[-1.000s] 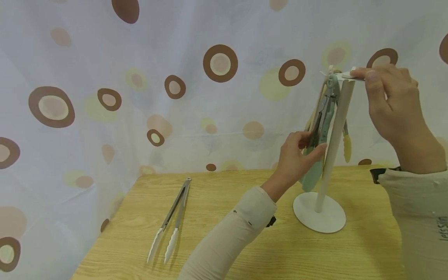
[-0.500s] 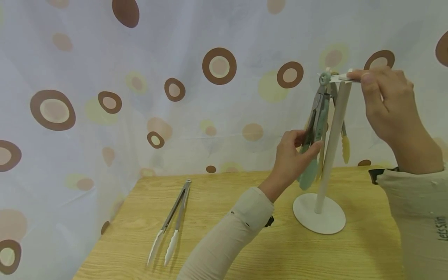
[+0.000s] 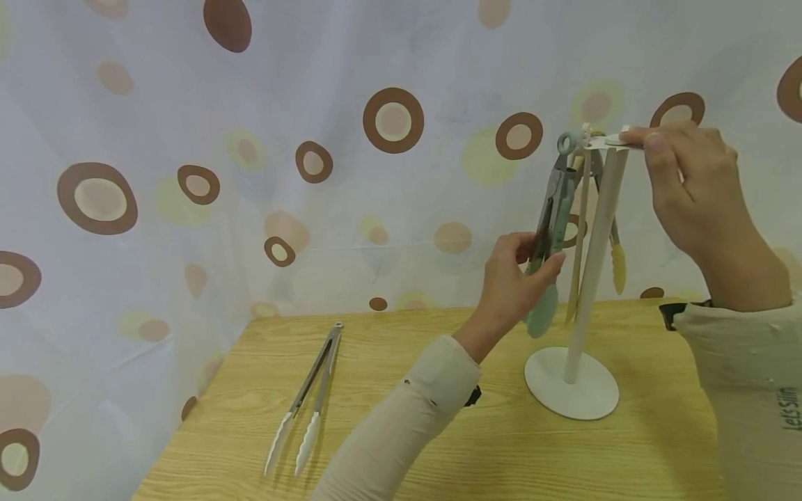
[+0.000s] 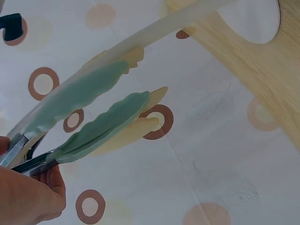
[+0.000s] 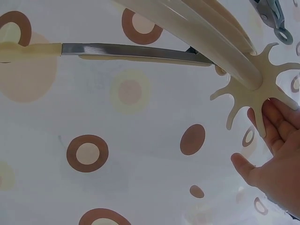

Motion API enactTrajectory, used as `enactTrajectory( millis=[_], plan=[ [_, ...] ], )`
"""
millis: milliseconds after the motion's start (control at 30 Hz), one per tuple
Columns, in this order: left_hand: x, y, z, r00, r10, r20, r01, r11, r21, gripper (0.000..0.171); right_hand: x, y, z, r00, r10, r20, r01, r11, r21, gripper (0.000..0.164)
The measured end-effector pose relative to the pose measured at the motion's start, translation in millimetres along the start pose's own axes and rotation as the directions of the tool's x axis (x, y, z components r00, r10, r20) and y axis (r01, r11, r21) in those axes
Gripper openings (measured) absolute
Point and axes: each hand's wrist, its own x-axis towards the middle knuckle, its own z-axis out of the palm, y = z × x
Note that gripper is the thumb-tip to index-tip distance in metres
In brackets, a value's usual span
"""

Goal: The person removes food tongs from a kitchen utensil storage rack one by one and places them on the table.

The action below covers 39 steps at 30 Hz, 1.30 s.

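Left hand pinches the green tongs (ring just off a hook!); right hand, fingers relaxed, touches the white stand.

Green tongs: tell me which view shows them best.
The head view: it shows the green tongs from end to end, though the left hand covers part of them. The left wrist view shows the tips larger, but cuts off the other end. The right wrist view catches only the ring end, at upper right.
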Motion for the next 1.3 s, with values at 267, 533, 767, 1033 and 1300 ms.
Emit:
enactTrajectory(
  millis=[267, 533, 767, 1033, 1300],
  plan=[
    [-2.0, -8.1, -14.3, 0.999, -0.042, -0.026, 0.042, 0.999, -0.017, 0.035, 0.1, 2.3, 0.5, 1.000, -0.017, -0.020, 0.017, 1.000, 0.012, 0.039],
    [-4.9, -19.7, -30.9, 0.991, -0.122, -0.058, 0.121, 0.992, -0.034, 0.035, 0.1, 1.2, 1.0, 1.000, -0.006, -0.007, 0.006, 1.000, 0.003, 0.039],
    [-10.0, -30.3, -44.2, 0.989, -0.125, -0.080, 0.126, 0.992, 0.008, 0.031, 0.4, 0.8, 0.8, 1.000, -0.014, -0.007, 0.014, 1.000, 0.009, 0.038],
    [-15.5, -44.0, -56.2, 0.980, -0.177, -0.090, 0.185, 0.978, 0.092, 0.029, -0.1, 1.6, 2.2, 1.000, -0.028, -0.007, 0.028, 0.999, 0.017, 0.039],
    [-18.3, -55.0, -64.4, 0.967, -0.239, -0.093, 0.252, 0.953, 0.167, 0.031, -0.7, -1.6, -0.1, 1.000, 0.019, 0.006, -0.019, 1.000, 0.013, 0.040]
  ],
)
